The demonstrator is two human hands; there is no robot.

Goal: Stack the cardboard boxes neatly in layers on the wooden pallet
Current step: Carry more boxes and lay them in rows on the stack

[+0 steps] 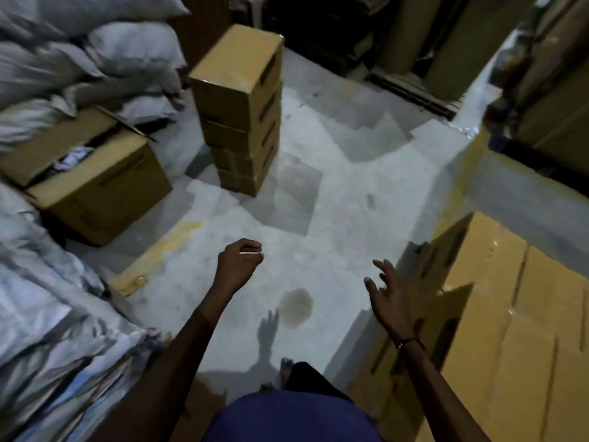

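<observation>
A tall column of several brown cardboard boxes [240, 110] stands on the grey floor ahead of me. At my right, a layer of cardboard boxes [497, 320] sits packed side by side; the pallet under them is hidden. My left hand [240, 261] hangs over the bare floor with its fingers curled, holding nothing. Spread and empty, my right hand [387, 295] hovers just left of the packed boxes without touching them.
A large open carton [95, 186] with loose items inside sits at the left, among piled grey sacks [79, 59]. More sacks [47, 314] crowd my near left. Tall cardboard rolls and sheets [430, 36] lean at the back. A round stain [296, 306] marks the floor.
</observation>
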